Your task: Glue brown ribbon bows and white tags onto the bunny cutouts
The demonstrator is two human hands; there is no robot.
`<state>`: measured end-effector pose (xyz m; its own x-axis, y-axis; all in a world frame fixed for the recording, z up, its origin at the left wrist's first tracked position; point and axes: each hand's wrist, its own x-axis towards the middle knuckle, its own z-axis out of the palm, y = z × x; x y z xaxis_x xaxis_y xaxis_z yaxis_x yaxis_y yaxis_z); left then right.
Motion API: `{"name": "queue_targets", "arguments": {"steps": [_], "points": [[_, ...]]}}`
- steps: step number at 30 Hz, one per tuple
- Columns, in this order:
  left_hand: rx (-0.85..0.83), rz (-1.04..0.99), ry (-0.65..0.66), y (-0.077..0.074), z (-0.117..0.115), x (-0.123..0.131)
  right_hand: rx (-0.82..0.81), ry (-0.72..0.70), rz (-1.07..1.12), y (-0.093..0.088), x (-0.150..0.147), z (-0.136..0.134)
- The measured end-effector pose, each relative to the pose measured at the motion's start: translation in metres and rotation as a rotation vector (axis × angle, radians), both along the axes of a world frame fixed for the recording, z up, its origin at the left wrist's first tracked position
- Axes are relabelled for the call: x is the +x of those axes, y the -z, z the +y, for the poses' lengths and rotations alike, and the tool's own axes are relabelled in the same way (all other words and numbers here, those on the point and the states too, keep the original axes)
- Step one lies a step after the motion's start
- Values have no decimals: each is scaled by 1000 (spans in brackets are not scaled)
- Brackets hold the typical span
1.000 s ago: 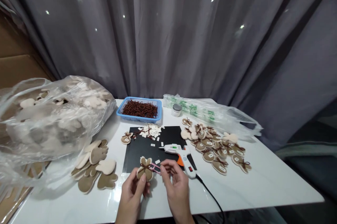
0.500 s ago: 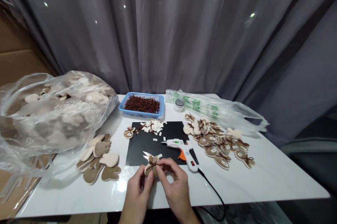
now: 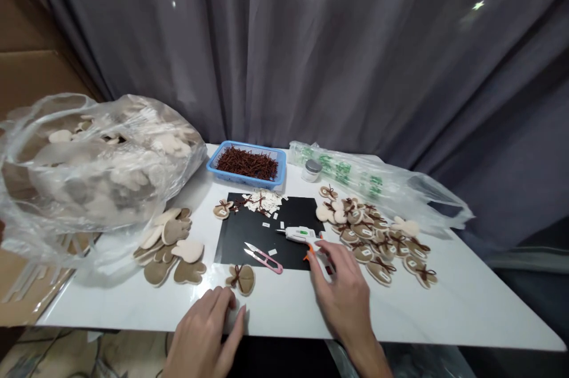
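Observation:
A brown rabbit-shaped felt piece [image 3: 240, 279] with a dark brown bow lies on the white table in front of the black mat. My left hand [image 3: 205, 330] rests just below it, empty, with thumb and fingers apart. At the mat's right edge my right hand [image 3: 344, 286] has its thumb and fingers around the handle of a white glue gun [image 3: 300, 234] with an orange trigger; the hand hides most of that handle. Pink thread snips [image 3: 265, 260] lie on the mat [image 3: 240, 239], beside a small white label [image 3: 272, 252].
Plain rabbit pieces [image 3: 171, 247] lie left, below a bulging plastic bag [image 3: 111, 170]. A blue basket [image 3: 280, 173] of brown bows, a grey-lidded jar [image 3: 312, 172] and clear plastic packaging [image 3: 400, 191] stand behind. Bowed, labelled pieces [image 3: 377, 242] are piled right; loose labels [image 3: 263, 202] cover the mat's back.
The bowed rabbit piece, held in both hands before, now lies on the table. My left hand has drawn back, and my right hand has moved right onto the glue gun. The view has shifted.

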<state>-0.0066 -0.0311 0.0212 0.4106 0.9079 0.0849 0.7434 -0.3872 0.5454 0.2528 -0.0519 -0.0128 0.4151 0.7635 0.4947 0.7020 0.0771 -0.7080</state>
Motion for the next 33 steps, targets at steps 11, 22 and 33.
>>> {"name": "queue_targets", "arguments": {"steps": [11, 22, 33], "points": [[348, 165, 103, 27, -29, 11, -309, 57, -195, 39, 30, -14], [373, 152, 189, 29, -17, 0, -285, 55, 197, 6, 25, -22], [491, 149, 191, 46, -25, 2, -392, 184, 168, 17, 6, -36]]}}
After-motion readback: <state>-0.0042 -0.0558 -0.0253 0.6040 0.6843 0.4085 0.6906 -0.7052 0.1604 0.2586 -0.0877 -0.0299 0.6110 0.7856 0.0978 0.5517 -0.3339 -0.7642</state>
